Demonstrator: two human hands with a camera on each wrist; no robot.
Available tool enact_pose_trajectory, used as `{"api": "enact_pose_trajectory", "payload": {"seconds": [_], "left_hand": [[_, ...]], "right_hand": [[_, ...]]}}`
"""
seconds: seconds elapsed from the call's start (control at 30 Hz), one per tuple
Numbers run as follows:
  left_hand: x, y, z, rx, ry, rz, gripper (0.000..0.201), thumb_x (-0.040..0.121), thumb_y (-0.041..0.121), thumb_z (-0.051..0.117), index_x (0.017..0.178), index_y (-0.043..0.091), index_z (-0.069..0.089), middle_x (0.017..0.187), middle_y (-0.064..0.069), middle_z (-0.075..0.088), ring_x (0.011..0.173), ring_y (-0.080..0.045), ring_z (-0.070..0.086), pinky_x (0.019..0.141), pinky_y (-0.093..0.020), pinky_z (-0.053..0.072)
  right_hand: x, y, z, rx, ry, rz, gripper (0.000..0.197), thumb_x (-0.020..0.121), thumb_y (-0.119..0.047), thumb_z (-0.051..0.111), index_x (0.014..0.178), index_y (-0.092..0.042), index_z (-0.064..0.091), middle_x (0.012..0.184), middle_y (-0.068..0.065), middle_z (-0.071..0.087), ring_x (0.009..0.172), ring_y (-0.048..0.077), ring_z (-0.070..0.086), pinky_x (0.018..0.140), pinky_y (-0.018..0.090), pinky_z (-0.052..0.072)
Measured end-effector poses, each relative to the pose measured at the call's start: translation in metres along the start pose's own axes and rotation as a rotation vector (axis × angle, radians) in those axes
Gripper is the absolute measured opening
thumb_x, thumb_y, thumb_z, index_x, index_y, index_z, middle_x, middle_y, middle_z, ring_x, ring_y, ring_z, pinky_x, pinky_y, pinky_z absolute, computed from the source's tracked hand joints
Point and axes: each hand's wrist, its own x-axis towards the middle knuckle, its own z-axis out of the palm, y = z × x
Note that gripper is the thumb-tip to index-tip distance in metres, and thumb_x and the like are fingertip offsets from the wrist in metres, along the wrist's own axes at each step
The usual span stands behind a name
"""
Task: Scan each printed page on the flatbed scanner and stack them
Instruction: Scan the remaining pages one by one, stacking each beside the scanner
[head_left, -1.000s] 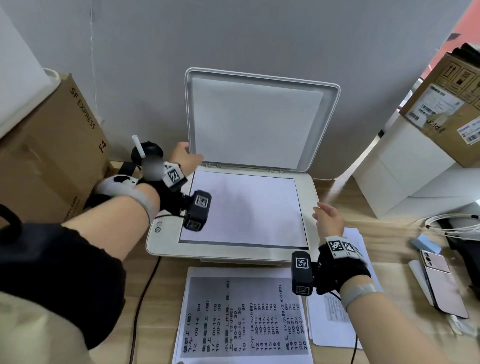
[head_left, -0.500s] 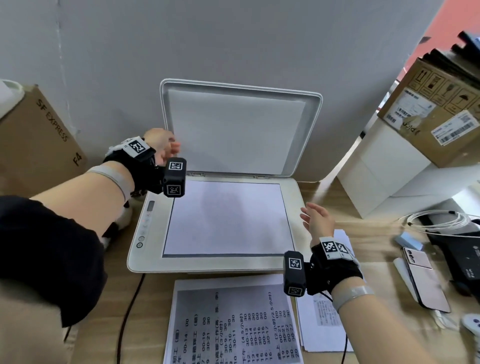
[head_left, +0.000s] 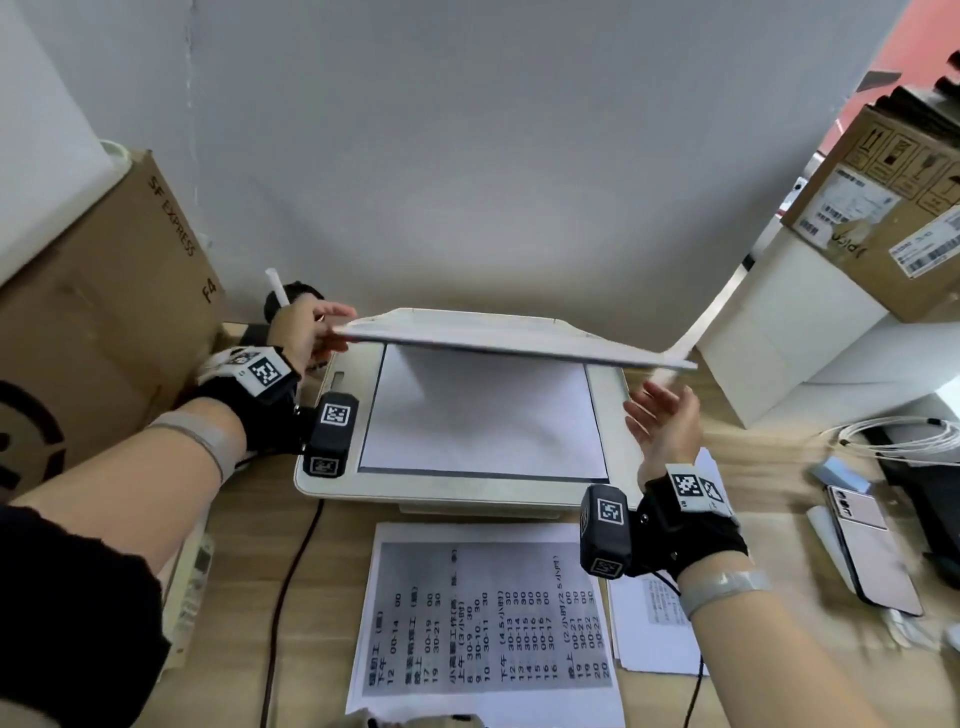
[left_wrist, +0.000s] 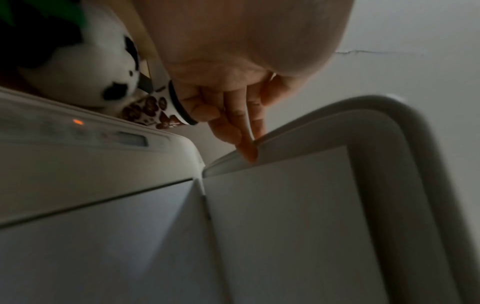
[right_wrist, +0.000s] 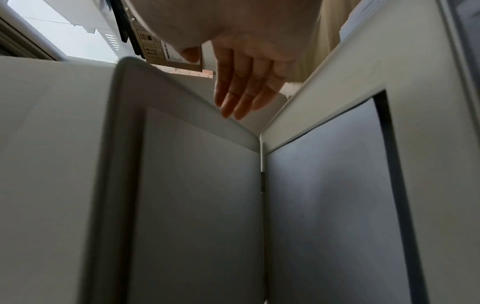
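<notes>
A light wooden desk (head_left: 244, 525) is carrying a flat cream-white flatbed scanner (head_left: 457, 491) set against its back edge, by a grey wall. The scanner's thin white hinged lid (head_left: 498, 335) is standing partly lowered, nearly level in the head view, and is hiding the back strip of the glass. A blank-looking white sheet of paper (head_left: 483, 421) is lying on the glass, face not visible. At the desk's front edge, a white printed page with a grey table of figures (head_left: 483, 618) is lying flat, its lower end cut off by the frame. Beside it to the right, a smaller white printed sheet (head_left: 649, 629) is partly hidden under the right wrist. A brown cardboard box (head_left: 98, 322) is sitting at the desk's left edge. The left hand (head_left: 301, 332) is holding the lid's left corner, its fingers (left_wrist: 244, 131) bent over the edge. The right hand (head_left: 665, 421) is hovering near the lid's right corner with fingers (right_wrist: 239, 96) straight and together; contact is hard to judge.
</notes>
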Motion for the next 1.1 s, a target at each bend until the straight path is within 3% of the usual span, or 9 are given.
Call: {"api": "enact_pose_trajectory", "payload": {"seconds": [0.2, 0.33, 0.47, 0.6, 0.7, 0.83, 0.9, 1.0, 1.1], "left_hand": [[-0.011, -0.037, -0.021, 0.228, -0.081, -0.143, 0.034, 0.096, 0.018, 0.026, 0.085, 0.009, 0.057, 0.05, 0.0, 0.064, 0.03, -0.005, 0.052, 0.041, -0.018, 0.028], [-0.005, -0.057, -0.032, 0.283, 0.096, -0.16, 0.024, 0.094, 0.014, 0.038, 0.09, -0.002, 0.056, 0.059, -0.006, 0.064, 0.026, -0.006, 0.043, 0.031, -0.01, 0.026], [-0.002, -0.081, -0.041, 0.547, 0.095, -0.155, 0.027, 0.089, 0.022, 0.05, 0.068, 0.006, 0.056, 0.076, -0.017, 0.062, 0.07, -0.028, 0.053, 0.063, -0.03, 0.037], [-0.005, -0.087, -0.035, 0.628, 0.024, -0.167, 0.019, 0.092, 0.022, 0.054, 0.094, 0.006, 0.064, 0.091, -0.014, 0.058, 0.087, -0.03, 0.055, 0.075, -0.03, 0.039], [-0.005, -0.089, -0.033, 0.665, 0.022, -0.159, 0.02, 0.093, 0.025, 0.053, 0.089, 0.007, 0.06, 0.083, -0.016, 0.057, 0.078, -0.027, 0.051, 0.069, -0.027, 0.039], [-0.009, -0.089, -0.028, 0.682, 0.058, -0.148, 0.03, 0.096, 0.026, 0.05, 0.073, 0.008, 0.054, 0.06, -0.004, 0.045, 0.056, -0.02, 0.042, 0.036, -0.012, 0.035], [-0.009, -0.089, -0.027, 0.688, 0.072, -0.165, 0.035, 0.095, 0.029, 0.05, 0.065, 0.012, 0.052, 0.062, -0.007, 0.048, 0.058, -0.023, 0.044, 0.043, -0.02, 0.036], [-0.008, -0.087, -0.027, 0.694, 0.071, -0.209, 0.028, 0.096, 0.034, 0.048, 0.083, 0.011, 0.056, 0.063, -0.005, 0.047, 0.055, -0.016, 0.041, 0.048, -0.022, 0.03], [-0.004, -0.091, -0.023, 0.704, 0.089, -0.232, 0.039, 0.098, 0.034, 0.043, 0.083, 0.002, 0.061, 0.08, -0.017, 0.058, 0.067, -0.028, 0.054, 0.057, -0.024, 0.048]], "right_hand": [[-0.003, 0.011, -0.017, -0.148, 0.136, 0.04, 0.024, 0.09, -0.031, 0.048, 0.072, -0.016, 0.054, 0.075, 0.004, 0.056, 0.063, 0.018, 0.054, 0.055, 0.025, 0.042], [-0.005, 0.032, -0.029, -0.54, 0.159, -0.027, 0.022, 0.084, -0.018, 0.048, 0.071, -0.002, 0.057, 0.066, 0.015, 0.044, 0.07, 0.025, 0.04, 0.066, 0.03, 0.035], [-0.011, 0.038, -0.039, -0.723, 0.132, -0.089, 0.021, 0.085, -0.014, 0.046, 0.064, -0.008, 0.049, 0.066, 0.009, 0.04, 0.066, 0.026, 0.035, 0.057, 0.029, 0.027], [-0.004, 0.043, -0.046, -0.791, 0.174, -0.108, 0.021, 0.081, -0.021, 0.046, 0.084, -0.016, 0.066, 0.09, 0.009, 0.061, 0.083, 0.027, 0.05, 0.073, 0.027, 0.037], [0.003, 0.045, -0.047, -0.823, 0.211, -0.119, 0.02, 0.083, -0.018, 0.046, 0.092, -0.021, 0.065, 0.106, 0.011, 0.063, 0.105, 0.032, 0.053, 0.08, 0.031, 0.04], [0.002, 0.042, -0.045, -0.819, 0.202, -0.113, 0.024, 0.088, -0.013, 0.048, 0.105, -0.011, 0.064, 0.113, 0.012, 0.064, 0.109, 0.032, 0.055, 0.088, 0.033, 0.041], [0.003, 0.043, -0.044, -0.802, 0.187, -0.1, 0.025, 0.088, -0.012, 0.048, 0.108, -0.01, 0.063, 0.115, 0.011, 0.063, 0.109, 0.031, 0.056, 0.088, 0.032, 0.04], [0.007, 0.05, -0.046, -0.767, 0.18, -0.076, 0.026, 0.088, -0.013, 0.047, 0.109, -0.01, 0.062, 0.117, 0.012, 0.062, 0.107, 0.03, 0.056, 0.087, 0.031, 0.04], [0.009, 0.055, -0.05, -0.743, 0.2, -0.039, 0.029, 0.09, -0.014, 0.045, 0.114, -0.009, 0.06, 0.119, 0.012, 0.062, 0.113, 0.032, 0.054, 0.088, 0.031, 0.039]]}}
